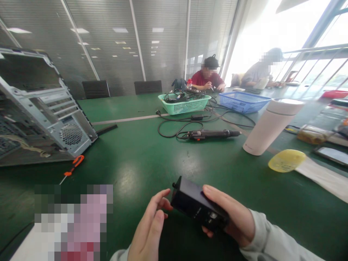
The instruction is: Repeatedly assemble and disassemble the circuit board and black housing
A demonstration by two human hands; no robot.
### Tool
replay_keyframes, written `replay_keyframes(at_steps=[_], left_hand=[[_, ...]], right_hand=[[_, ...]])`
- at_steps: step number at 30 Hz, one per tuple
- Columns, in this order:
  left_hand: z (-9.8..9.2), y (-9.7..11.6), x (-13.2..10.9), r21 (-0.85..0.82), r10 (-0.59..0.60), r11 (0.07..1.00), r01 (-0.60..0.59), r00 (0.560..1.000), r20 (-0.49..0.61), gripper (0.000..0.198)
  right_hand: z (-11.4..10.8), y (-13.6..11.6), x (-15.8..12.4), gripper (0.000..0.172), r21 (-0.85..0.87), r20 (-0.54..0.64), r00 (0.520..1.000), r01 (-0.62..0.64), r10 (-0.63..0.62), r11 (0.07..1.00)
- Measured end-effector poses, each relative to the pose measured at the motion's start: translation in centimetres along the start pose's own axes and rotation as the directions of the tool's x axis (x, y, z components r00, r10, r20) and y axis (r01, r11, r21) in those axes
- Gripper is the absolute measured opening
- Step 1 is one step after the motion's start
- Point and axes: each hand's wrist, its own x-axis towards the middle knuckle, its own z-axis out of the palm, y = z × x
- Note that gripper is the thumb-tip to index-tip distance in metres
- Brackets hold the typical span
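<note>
A small black box-shaped device (194, 204) is held low in the middle of the view, above the green table (141, 163). My right hand (231, 217) is wrapped round its right end, thumb lying on top. My left hand (150, 228) touches the device's left end with its fingertips, fingers loosely curled. An opened grey computer case (40, 105) lies on its side at the far left. A black electric screwdriver (214, 134) with its coiled cable rests further back on the table.
An orange-handled tool (73, 166) lies beside the case. A white cup (272, 127), a yellow lid (286, 160), a green basket (185, 103) of cables and a blue basket (243, 101) stand behind. Two people sit at the far end.
</note>
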Motion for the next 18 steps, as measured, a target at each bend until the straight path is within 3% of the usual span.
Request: replay_keyframes(at_steps=[3,6,8,11,18], left_hand=[[0.4,0.4,-0.3,-0.034,0.006,0.999,-0.006,1.0,-0.004,0.047],[0.4,0.0,-0.1,-0.013,0.104,0.995,-0.104,0.993,0.045,0.035],[0.5,-0.3,0.0,0.034,0.162,0.986,-0.165,0.984,0.077,0.029],[0.5,-0.5,0.0,0.091,0.204,0.973,-0.211,0.975,0.083,0.028],[0.2,-0.3,0.3,0.086,0.218,0.969,-0.231,0.966,0.138,0.025]], right_hand=[[-0.1,-0.4,-0.5,0.032,-0.337,-0.089,0.954,0.242,-0.287,0.91],[-0.1,-0.5,-1.0,0.021,-0.632,0.046,0.828,0.458,-0.559,0.626],[-0.1,-0.5,-1.1,0.026,-0.67,0.134,0.791,0.516,-0.597,0.534],[-0.3,-0.4,-1.1,0.036,-0.718,0.168,0.766,0.526,-0.621,0.455],[-0.3,-0.3,-1.4,0.044,-0.74,0.174,0.692,0.561,-0.7,0.37]])
